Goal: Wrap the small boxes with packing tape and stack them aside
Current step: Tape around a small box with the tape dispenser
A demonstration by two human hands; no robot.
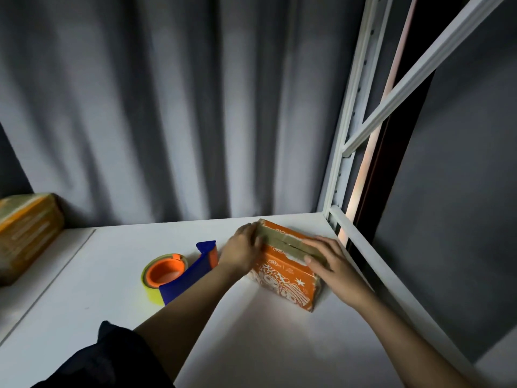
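The orange box (288,268) lies on the white table (251,345), between the two hands. The left hand (242,252) holds its far end, fingers curled over the edge where the brown tape (282,242) turns down. The right hand (328,260) lies flat on top, fingers straight, pressing the tape near the other end.

The box looks like thin printed card, so I judge it light and a little soft; hard pressing could dent the top. The taped strips should be smooth, perhaps slippery (the bare card grips better). Best hold, I think, is at the two short ends, just under the fingertips.

The tape dispenser (179,273) rests just beside the left wrist. A wrapped box (26,233), far from both hands, is cut off by the picture edge. The box's back side and underside are hidden, and the left fingertips are blurred.
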